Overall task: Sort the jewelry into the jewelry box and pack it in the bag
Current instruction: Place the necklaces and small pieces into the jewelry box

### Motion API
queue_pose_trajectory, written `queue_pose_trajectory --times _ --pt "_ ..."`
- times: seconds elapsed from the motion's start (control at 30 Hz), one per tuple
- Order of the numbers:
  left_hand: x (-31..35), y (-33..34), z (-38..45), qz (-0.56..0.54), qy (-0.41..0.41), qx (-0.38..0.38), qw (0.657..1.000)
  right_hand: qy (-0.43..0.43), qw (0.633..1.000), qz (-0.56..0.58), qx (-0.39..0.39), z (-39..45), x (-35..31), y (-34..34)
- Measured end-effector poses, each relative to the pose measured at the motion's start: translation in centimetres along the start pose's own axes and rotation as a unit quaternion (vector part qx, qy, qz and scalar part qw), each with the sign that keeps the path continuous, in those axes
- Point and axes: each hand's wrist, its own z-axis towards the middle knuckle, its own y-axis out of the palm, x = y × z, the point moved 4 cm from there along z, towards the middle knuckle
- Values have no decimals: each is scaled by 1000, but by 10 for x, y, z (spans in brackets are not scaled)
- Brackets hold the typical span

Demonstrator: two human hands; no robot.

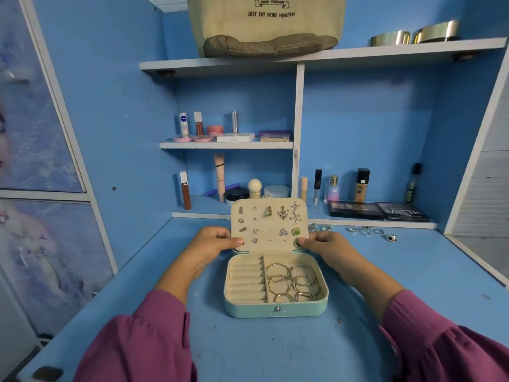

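A mint-green jewelry box [275, 308] sits open on the blue desk [413, 285], its lid [268, 226] standing upright; the lid's cream panel carries stud earrings [283, 212] pinned in rows. The left hand [217, 241] pinches the lid's lower left edge, thumb in front and fingers curled behind; the right hand [325, 241] pinches the lower right edge the same way, its thumb tip touching a green earring [297, 243]. Both fingers sets are narrow, closed on the lid. In the base, the left compartment holds ring rolls [245, 279]; the right compartment holds a heap of gold hoop earrings [293, 282]. A row of silver rings [365, 230] lies on the desk behind and to the right of the box, well apart from it. A canvas bag [267, 26] with printed lettering stands on the top shelf [385, 51]; 2 metal bangles [413, 35] rest at that shelf's right end. Cosmetics [225, 130] line the lower shelves; 2 eyeshadow palettes [378, 210] lie on the ledge at right. Magenta sleeves [143, 340] cover both forearms.
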Motion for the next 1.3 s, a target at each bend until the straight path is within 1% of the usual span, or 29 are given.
queue_pose_trajectory --times 0.17,0.3,0.4,0.53,0.67,0.87,0.93,1.17,1.3 --pt "-1 5 -1 -8 -16 9 1000 3 999 -27 35 5 5 4" --pt "0 6 -1 11 -26 22 999 3 999 -25 45 7 7 5" --pt "2 5 -4 31 -30 15 999 -2 998 -25 50 6 6 5" --pt "1 2 -3 48 -42 -4 998 3 998 -32 52 7 7 5" --pt "2 1 -2 43 -59 3 997 5 998 -34 52 7 7 5" --pt "1 3 -4 35 -54 12 998 4 998 -38 52 7 7 4" --pt "1 3 -4 37 -45 3 998 1 998 -41 50 7 7 4" --pt "2 10 -2 72 -50 14 996 -13 999 -30 41 5 6 4" --pt "3 8 -3 57 -54 15 997 -34 998 5 52 4 5 3"
